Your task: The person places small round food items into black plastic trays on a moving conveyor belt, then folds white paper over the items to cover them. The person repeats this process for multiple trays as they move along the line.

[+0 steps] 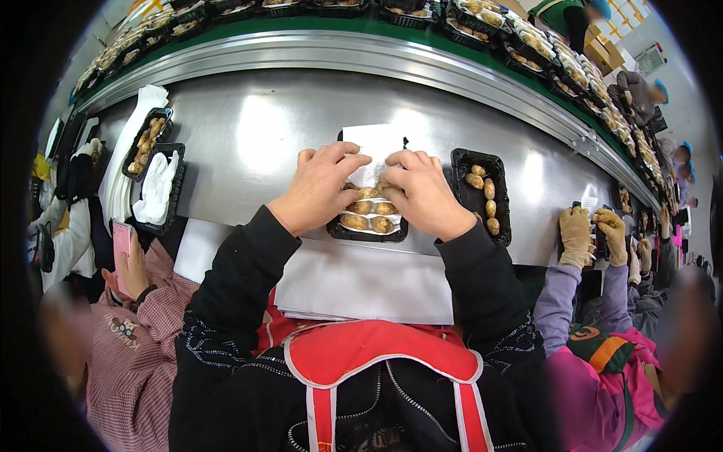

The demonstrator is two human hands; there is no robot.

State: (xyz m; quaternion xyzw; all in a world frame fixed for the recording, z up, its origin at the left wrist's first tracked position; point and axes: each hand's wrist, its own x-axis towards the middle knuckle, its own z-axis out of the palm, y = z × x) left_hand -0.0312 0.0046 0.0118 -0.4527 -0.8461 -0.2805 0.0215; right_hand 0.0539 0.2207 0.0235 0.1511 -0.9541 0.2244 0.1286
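Observation:
A black plastic tray (367, 234) lined with white paper (376, 145) sits on the steel table in front of me, holding several tan, nut-like pieces (369, 223). My left hand (316, 187) rests over the tray's left side, fingers curled down onto the pieces and the paper. My right hand (425, 192) covers the right side the same way, fingertips meeting the left hand near the tray's middle. The far part of the tray is hidden under both hands.
A second black tray (461, 181) with tan pieces lies just right of my hands. A stack of white sheets (361, 282) lies at the table's near edge. Two trays (169, 154) stand at left. Gloved hands of a co-worker (595, 233) work at right. A conveyor (361, 26) carries filled trays behind.

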